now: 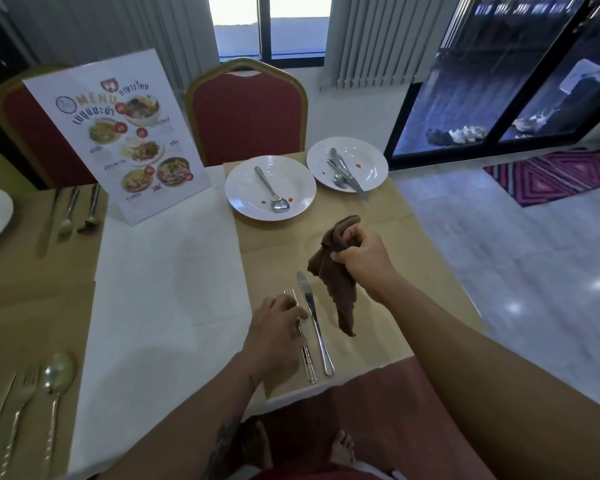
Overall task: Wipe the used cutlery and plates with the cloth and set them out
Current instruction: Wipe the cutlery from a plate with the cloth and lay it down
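Head view: my left hand [276, 329] is curled over the fork [309, 367], pressing it down onto the paper mat [378, 317]. The knife [313, 318] lies flat just to the right of that hand, parallel to the fork and close beside it. My right hand [362, 259] is raised ahead and to the right, well apart from the left, and grips the brown cloth [338, 289], whose tail hangs free above the mat. I judge I am setting out a wiped fork. Beyond my right hand sits the nearer plate [246, 188], smeared red and holding a spoon [273, 192]. Further right, the second plate [371, 161] holds a cutlery pile [342, 169]. Next I should let go of the fork and reach for that spoon, bringing the cloth to it.
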A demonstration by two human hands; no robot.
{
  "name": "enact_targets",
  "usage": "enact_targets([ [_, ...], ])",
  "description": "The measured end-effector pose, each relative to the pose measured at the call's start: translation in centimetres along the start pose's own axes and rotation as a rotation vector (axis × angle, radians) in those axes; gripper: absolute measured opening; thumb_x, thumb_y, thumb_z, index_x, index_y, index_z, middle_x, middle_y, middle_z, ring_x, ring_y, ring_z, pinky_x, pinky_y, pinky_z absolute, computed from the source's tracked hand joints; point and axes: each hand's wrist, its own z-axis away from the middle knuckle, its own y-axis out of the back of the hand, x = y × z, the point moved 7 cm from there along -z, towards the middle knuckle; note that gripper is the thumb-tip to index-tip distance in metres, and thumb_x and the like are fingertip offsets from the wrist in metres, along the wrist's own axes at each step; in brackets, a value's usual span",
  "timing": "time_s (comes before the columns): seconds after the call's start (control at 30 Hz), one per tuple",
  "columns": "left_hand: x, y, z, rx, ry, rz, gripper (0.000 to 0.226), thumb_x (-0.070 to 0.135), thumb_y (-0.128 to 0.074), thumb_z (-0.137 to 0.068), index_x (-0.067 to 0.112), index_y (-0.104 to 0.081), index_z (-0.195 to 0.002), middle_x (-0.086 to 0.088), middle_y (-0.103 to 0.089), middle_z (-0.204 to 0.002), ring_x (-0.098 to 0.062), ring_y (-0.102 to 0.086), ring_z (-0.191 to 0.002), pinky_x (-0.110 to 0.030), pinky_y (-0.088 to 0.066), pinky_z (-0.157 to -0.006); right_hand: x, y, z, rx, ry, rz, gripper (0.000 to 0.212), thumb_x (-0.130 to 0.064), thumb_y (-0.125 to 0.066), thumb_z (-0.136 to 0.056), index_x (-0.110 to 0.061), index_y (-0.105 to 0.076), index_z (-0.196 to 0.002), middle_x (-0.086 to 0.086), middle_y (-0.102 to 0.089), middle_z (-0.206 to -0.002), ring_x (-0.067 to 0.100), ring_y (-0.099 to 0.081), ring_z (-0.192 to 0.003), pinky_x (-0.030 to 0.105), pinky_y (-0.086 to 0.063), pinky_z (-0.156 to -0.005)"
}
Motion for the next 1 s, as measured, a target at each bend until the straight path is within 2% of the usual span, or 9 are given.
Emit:
enact_targets([
  [0.1,-0.1,-0.1,-0.3,-0.008,-0.021,0.008,0.043,0.038,-0.07,-0.082,0.036,-0.061,-0.124,0.012,-0.046,-0.137,-0.015,-0.037,-0.129,-0.032,-0.035,-0.108,-0.1,-0.2,0.0,-0.004,-0.005,0.014,0.026,0.003,-0.067,-0.076,-0.019,-0.053,-0.078,0.009,-0.067,-0.086,0.035,-0.068,-0.095,0.055,-0.058,-0.086],
  [0.3,-1.5,3.8,-3.4,0.113,0.066,0.175,0.028,0.026,-0.067,-0.085,0.025,-0.067,-0.113,0.005,-0.056,-0.118,-0.017,-0.053,-0.11,-0.034,-0.048,-0.096,-0.7,-0.7,-0.4,-0.01,-0.03,0.015,0.026,0.003,-0.066,-0.08,-0.02,-0.052,-0.076,0.007,-0.066,-0.085,0.032,-0.067,-0.093,0.05,-0.059,-0.084],
  [0.43,-3.5,8.0,-6.2,0.094,0.139,0.225,0.027,0.018,-0.061,-0.086,0.021,-0.069,-0.112,0.001,-0.063,-0.113,-0.02,-0.059,-0.106,-0.034,-0.05,-0.094,-1.7,-1.7,-0.7,-0.008,-0.028,-0.028,0.027,0.0,-0.062,-0.083,-0.021,-0.048,-0.073,0.003,-0.059,-0.079,0.023,-0.058,-0.081,0.038,-0.05,-0.073],
  [0.6,-5.9,11.6,-9.0,0.095,0.197,0.234,0.026,0.016,-0.059,-0.086,0.019,-0.071,-0.109,-0.003,-0.067,-0.111,-0.021,-0.062,-0.1,-0.034,-0.053,-0.089,-1.8,-3.0,-0.8,-0.034,-0.1,-0.121,0.018,-0.004,-0.053,-0.094,-0.02,-0.053,-0.086,0.008,-0.064,-0.089,0.023,-0.061,-0.08,0.037,-0.05,-0.071],
  [0.83,-8.3,13.3,-13.4,0.128,0.254,0.308,0.019,0.017,-0.059,-0.084,0.029,-0.07,-0.095,0.001,-0.069,-0.105,-0.017,-0.063,-0.092,-0.037,-0.058,-0.087,-0.2,-2.9,-1.1,-0.017,-0.229,-0.23,0.013,-0.008,-0.051,-0.099,-0.012,-0.06,-0.107,0.014,-0.066,-0.097,0.023,-0.062,-0.077,0.032,-0.049,-0.065],
  [1.0,-9.2,12.8,-16.9,0.155,0.307,0.249,0.026,0.018,-0.058,-0.087,0.024,-0.072,-0.108,0.0,-0.069,-0.108,-0.018,-0.062,-0.091,-0.034,-0.057,-0.085,1.0,-2.2,-3.0,-0.033,-0.279,-0.22,0.013,-0.007,-0.051,-0.099,-0.017,-0.059,-0.099,0.007,-0.066,-0.086,0.018,-0.06,-0.07,0.025,-0.044,-0.053],
])
